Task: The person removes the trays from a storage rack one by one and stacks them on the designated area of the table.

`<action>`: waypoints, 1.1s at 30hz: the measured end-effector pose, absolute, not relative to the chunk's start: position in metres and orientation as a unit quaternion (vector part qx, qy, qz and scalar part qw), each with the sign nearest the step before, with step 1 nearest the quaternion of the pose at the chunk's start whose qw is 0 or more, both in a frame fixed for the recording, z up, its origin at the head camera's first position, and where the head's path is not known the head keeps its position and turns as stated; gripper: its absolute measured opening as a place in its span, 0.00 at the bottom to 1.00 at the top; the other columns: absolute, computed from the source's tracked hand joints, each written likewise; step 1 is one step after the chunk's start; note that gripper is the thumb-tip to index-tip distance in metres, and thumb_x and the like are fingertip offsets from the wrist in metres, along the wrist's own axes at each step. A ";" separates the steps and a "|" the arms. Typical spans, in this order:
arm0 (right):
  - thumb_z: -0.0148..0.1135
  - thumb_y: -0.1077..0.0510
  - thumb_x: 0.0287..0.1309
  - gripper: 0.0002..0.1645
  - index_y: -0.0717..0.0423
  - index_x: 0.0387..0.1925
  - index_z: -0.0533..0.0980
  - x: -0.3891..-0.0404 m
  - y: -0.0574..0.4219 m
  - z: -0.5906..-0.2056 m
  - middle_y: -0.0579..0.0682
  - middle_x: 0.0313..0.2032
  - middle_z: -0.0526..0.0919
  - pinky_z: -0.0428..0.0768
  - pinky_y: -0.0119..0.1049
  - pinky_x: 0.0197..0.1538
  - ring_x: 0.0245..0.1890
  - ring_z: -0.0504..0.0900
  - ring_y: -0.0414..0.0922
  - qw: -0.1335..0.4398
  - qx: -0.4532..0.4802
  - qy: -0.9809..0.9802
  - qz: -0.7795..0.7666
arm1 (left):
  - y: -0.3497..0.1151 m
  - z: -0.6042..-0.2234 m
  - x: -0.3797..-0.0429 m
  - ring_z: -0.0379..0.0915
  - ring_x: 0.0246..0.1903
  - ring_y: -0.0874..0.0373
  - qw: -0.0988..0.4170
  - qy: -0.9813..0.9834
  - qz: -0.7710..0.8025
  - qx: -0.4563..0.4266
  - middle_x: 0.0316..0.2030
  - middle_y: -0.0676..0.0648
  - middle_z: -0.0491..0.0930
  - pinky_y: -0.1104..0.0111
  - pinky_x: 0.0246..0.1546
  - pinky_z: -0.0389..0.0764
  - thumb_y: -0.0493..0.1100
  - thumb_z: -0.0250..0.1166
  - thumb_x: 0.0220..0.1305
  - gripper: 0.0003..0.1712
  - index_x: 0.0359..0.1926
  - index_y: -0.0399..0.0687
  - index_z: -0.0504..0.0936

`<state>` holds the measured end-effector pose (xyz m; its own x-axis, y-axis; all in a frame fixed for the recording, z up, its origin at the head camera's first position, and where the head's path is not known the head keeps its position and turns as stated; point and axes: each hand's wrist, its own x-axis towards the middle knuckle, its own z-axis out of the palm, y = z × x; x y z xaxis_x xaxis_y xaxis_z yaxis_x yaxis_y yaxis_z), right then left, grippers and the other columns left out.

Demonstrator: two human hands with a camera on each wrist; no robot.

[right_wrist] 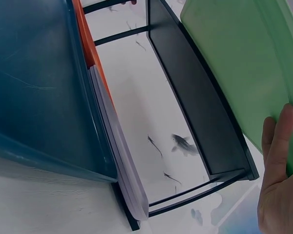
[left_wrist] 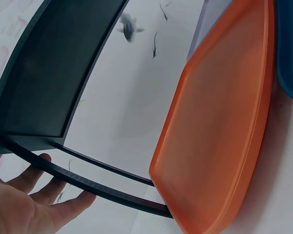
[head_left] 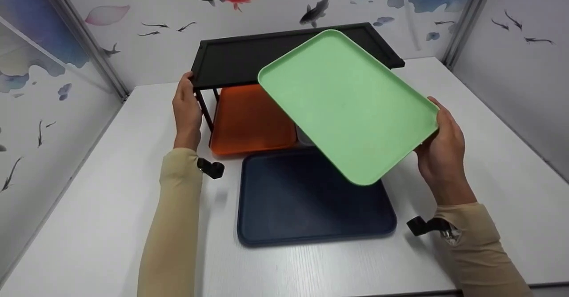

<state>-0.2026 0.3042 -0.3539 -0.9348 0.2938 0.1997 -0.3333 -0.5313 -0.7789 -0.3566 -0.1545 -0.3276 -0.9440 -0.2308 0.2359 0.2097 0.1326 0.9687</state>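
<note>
The light green rectangular tray (head_left: 351,106), with rounded corners and a low rim, seems to be made of hard plastic, so I judge that it is light, stiff and not easily broken, but its smooth face may be slippery. It is in the air, tilted, over the dark blue rectangular plastic tray (head_left: 311,199), which lies toward the near edge of the white table (head_left: 106,199). A good place to take hold is the rim at a short side, with fingers supporting from below, because a grip at one corner alone could let it twist. The right hand (head_left: 444,150) holds it near its right corner, the wrist coming up from the near right side, with fingers (right_wrist: 279,141) extended flat against the underside. The left hand (head_left: 186,106) reaches farther, toward the table's far edge, and touches the left corner of the black flat-topped rack (head_left: 249,61); its fingers are spread and only slightly bent along the leg, and how firmly they press I cannot tell
</note>
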 end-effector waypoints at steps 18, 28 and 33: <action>0.44 0.51 0.81 0.25 0.63 0.67 0.69 -0.207 0.299 -0.359 0.56 0.58 0.74 0.86 0.32 0.48 0.46 0.86 0.44 0.193 0.053 -0.457 0.867 | -0.154 -0.327 -0.356 0.55 0.75 0.65 0.174 -0.735 -0.655 0.011 0.77 0.54 0.60 0.68 0.73 0.59 0.60 0.38 0.83 0.29 0.77 0.62 0.65; 0.45 0.51 0.80 0.26 0.63 0.68 0.68 -0.204 0.297 -0.360 0.56 0.56 0.75 0.86 0.33 0.47 0.45 0.86 0.44 0.180 0.052 -0.464 0.866 | -0.155 -0.328 -0.358 0.55 0.75 0.64 0.171 -0.728 -0.665 0.005 0.78 0.53 0.59 0.65 0.74 0.59 0.57 0.38 0.84 0.29 0.77 0.60 0.64; 0.45 0.51 0.81 0.26 0.63 0.68 0.68 -0.204 0.296 -0.361 0.56 0.56 0.75 0.87 0.34 0.47 0.46 0.86 0.45 0.175 0.056 -0.469 0.864 | -0.154 -0.327 -0.357 0.55 0.75 0.64 0.171 -0.731 -0.661 0.007 0.78 0.53 0.60 0.66 0.74 0.60 0.58 0.38 0.84 0.29 0.77 0.61 0.64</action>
<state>-0.2043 0.2957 -0.3609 -0.9326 0.2501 0.2601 -0.3544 -0.4991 -0.7908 -0.3572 -0.1542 -0.3274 -0.9414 -0.2367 0.2401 0.2151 0.1268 0.9683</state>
